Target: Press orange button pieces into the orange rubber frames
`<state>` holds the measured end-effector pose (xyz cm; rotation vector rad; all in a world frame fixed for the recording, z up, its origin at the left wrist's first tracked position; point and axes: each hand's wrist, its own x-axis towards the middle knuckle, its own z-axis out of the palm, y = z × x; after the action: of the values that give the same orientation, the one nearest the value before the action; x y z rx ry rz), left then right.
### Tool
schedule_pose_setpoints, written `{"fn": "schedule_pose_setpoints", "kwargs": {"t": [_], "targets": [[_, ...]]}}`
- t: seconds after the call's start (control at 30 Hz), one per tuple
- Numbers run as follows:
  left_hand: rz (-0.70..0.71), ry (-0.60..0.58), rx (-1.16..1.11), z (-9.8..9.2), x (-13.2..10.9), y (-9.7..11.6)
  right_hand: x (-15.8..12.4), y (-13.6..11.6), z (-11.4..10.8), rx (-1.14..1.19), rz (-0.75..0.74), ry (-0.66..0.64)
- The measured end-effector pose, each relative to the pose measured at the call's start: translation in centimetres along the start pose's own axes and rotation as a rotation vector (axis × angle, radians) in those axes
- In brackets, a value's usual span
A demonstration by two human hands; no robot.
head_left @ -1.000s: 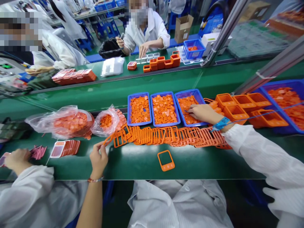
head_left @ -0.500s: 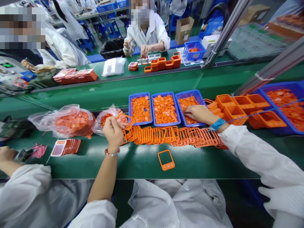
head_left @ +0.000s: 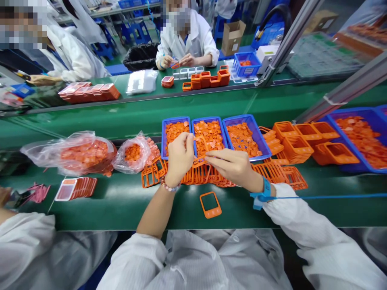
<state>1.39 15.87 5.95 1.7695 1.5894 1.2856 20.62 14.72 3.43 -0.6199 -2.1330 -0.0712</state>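
Note:
My left hand [head_left: 180, 157] grips an orange frame [head_left: 200, 146] by its left side, above the middle blue tray [head_left: 229, 156]. My right hand [head_left: 234, 166] is closed at the frame's lower right corner, its fingertips pinching something too small to make out. Below both hands runs a long row of orange frames [head_left: 272, 171], partly hidden by them. One loose orange frame [head_left: 211, 204] lies flat nearer the table edge. Small orange pieces [head_left: 244, 139] fill the right blue tray, and more lie in the other two.
Plastic bags of orange parts [head_left: 87, 155] and a row of white-orange frames [head_left: 77, 188] lie left. Stacked orange frames [head_left: 298, 149] and a large blue bin [head_left: 375, 169] stand right. A metal post [head_left: 328, 102] slants at right. A person works opposite; another sits left.
My right hand has left the right tray and come over to the frame. My left hand has moved right with the frame, uncovering the small bag.

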Motion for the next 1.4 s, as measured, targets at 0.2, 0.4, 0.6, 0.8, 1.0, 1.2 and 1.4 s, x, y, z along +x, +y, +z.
{"fn": "schedule_pose_setpoints", "kwargs": {"t": [0.2,0.4,0.6,0.8,1.0,1.2,1.4], "targets": [[-0.017,-0.029,-0.018,-0.8,0.0,0.2,-0.1,-0.4,0.6,-0.079,-0.064,-0.038],[-0.015,-0.054,-0.002,-1.3,-0.1,0.2,0.4,-1.1,1.5,-0.240,-0.123,-0.077],[-0.047,-0.045,0.015,-1.6,0.4,-0.7,0.3,-1.1,2.6,-0.233,-0.110,-0.037],[-0.059,-0.005,-0.096,-2.0,-0.3,0.3,0.9,-1.3,2.3,0.178,0.231,0.147],[0.109,0.073,-0.192,-1.7,-0.9,1.1,2.5,-1.3,1.3,0.884,0.863,-0.169],[0.127,-0.064,0.133,0.6,1.2,-2.2,3.5,0.9,-1.6,0.792,0.961,0.215],[0.104,-0.534,0.781,5.4,2.6,-3.2,3.2,1.4,-3.0,0.618,0.866,0.383]]}}
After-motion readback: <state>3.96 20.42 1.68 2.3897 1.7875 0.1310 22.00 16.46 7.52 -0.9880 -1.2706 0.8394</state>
